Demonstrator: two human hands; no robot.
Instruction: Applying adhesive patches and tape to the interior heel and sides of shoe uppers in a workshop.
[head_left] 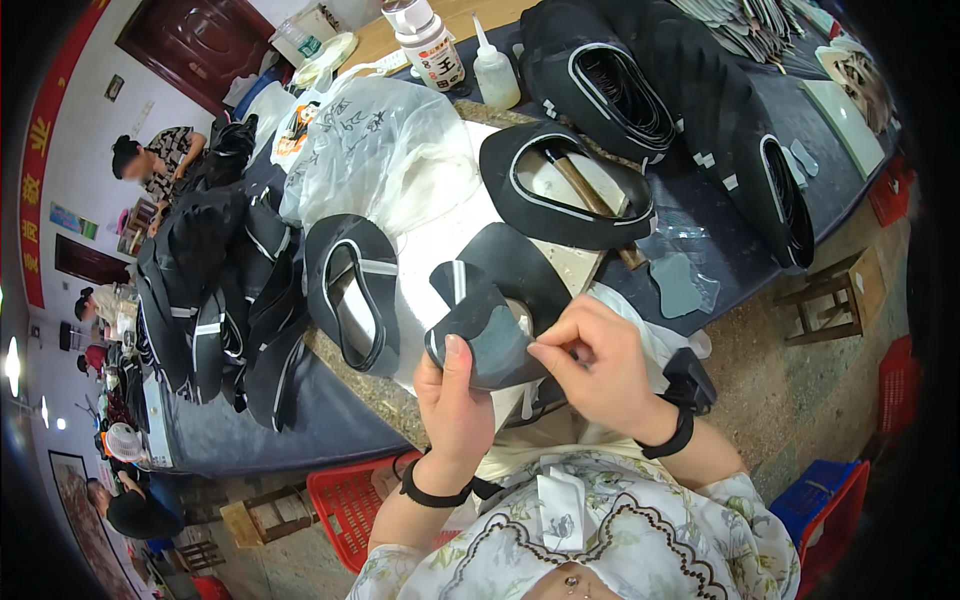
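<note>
My left hand (pixel 455 400) grips a black shoe upper (pixel 515 262) with pale trim, its thumb on top. A smooth grey patch (pixel 495 345) lies against the upper's near part. Thumb and forefinger of my right hand (pixel 600 360) pinch at the patch's right edge; whether they also catch the upper is too small to tell. To the left stands another black upper (pixel 318 290). Beyond the held one rests a third upper (pixel 510 205), with a wooden-handled tool (pixel 578 187) passing through its opening; the tool's head is hidden.
Stacked black uppers (pixel 625 55) fill the far right, and a heap of them (pixel 195 260) lies left. A clear plastic bag (pixel 380 140), a white bottle (pixel 425 45) and a nozzle bottle (pixel 494 75) stand beyond. Loose grey patches (pixel 672 285) lie right. A red basket (pixel 335 505) is below the table.
</note>
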